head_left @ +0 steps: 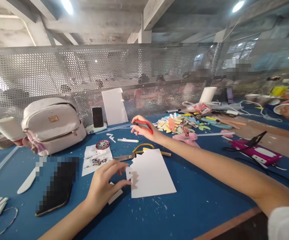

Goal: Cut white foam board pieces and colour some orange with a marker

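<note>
A white sheet of paper (152,176) with a jagged left edge lies on the blue table. My left hand (105,178) is beside that edge, thumb and fingers apart, with nothing visible between them. Below its fingers is a small white paper piece (115,197). Beyond the sheet, my right hand (147,130) is raised and closed around a red-and-black tool (146,126); its exact kind is unclear. Yellow-handled scissors (126,157) lie behind the sheet, their blades pointing left. A white marker (128,140) rests farther back.
A pile of coloured paper scraps (176,123) sits behind my right hand. At left are a pale backpack (51,126), a dark phone (59,186) and stacked paper cups (8,130). A pink glue gun (186,138) and a magenta device (257,151) lie right. A perforated metal screen (84,73) stands behind.
</note>
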Demonstrator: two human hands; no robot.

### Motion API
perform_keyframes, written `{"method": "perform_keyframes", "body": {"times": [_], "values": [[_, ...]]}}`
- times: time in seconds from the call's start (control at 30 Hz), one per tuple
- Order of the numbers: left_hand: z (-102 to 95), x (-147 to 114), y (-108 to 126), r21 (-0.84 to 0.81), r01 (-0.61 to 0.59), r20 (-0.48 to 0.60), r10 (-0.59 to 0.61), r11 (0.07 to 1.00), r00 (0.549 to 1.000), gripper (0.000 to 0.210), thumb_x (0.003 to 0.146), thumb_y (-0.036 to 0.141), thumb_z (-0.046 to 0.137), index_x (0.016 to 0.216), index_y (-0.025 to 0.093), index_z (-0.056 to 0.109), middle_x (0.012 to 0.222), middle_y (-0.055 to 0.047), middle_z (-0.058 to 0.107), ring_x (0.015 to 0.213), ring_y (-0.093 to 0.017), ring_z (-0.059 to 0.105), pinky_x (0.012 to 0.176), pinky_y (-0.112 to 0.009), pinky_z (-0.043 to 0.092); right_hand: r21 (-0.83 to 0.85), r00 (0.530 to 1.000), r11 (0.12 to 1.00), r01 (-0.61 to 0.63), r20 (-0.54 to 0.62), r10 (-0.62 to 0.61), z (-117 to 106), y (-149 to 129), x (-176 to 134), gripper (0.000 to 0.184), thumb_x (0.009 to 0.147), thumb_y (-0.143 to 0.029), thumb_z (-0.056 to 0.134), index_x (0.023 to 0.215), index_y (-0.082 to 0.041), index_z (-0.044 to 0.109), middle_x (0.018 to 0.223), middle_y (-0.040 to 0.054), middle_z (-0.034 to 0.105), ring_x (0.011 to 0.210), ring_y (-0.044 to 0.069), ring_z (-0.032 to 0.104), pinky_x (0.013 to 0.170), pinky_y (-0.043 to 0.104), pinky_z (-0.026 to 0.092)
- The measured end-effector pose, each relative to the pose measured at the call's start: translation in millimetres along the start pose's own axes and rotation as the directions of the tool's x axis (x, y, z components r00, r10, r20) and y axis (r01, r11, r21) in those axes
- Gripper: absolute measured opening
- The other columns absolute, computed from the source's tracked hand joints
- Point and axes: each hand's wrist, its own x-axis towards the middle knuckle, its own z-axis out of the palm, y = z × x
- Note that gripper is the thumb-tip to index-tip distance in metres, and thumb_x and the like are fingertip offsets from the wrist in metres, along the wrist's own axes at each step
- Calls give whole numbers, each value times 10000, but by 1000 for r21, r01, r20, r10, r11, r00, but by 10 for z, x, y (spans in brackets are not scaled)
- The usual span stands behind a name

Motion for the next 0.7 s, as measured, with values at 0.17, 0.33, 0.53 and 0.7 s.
{"method": "perform_keyframes", "body": {"times": [0.17, 0.33, 0.53, 0.7], "values": [[-13, 30, 88, 37, -27, 95, 24, 999, 995, 308, 923, 267, 685, 1227, 291, 638, 939, 5, 655, 818, -123, 641, 804, -237, 494, 181, 986, 981, 68, 140, -94, -6, -234, -633, 179, 987, -363, 564, 1054, -211, 497, 833, 14, 712, 719, 152, 676, 695, 282, 557], [99, -76, 295, 24, -25, 333, 16, 999, 943, 338, 1018, 244, 490, 1329, 345, 579, 1080, -11, 652, 942, -124, 650, 830, -206, 510, 261, 982, 965, -20, 187, -30, -171, -289, -976, 281, 1056, -453, 364, 1055, -195, 476, 768, 32, 691, 606, 133, 606, 585, 250, 493], [343, -339, 242, 93, -336, 430, 266, 937, 863, 531, 1026, 563, 289, 1351, 243, 562, 974, -75, 608, 823, -193, 581, 749, -289, 484, 301, 951, 946, -119, 307, 22, -256, -302, -1309, 322, 1062, -442, 362, 1171, -175, 504, 852, 39, 642, 697, 136, 572, 614, 243, 450], [396, -265, 213, 223, -376, 457, 245, 899, 855, 418, 1050, 414, 348, 1314, 171, 562, 992, -91, 606, 821, -198, 576, 727, -289, 493, 269, 951, 963, 26, 290, -107, -119, -175, -1365, 333, 1011, -351, 428, 1295, -192, 499, 1121, 94, 663, 882, 178, 651, 781, 317, 501]]}}
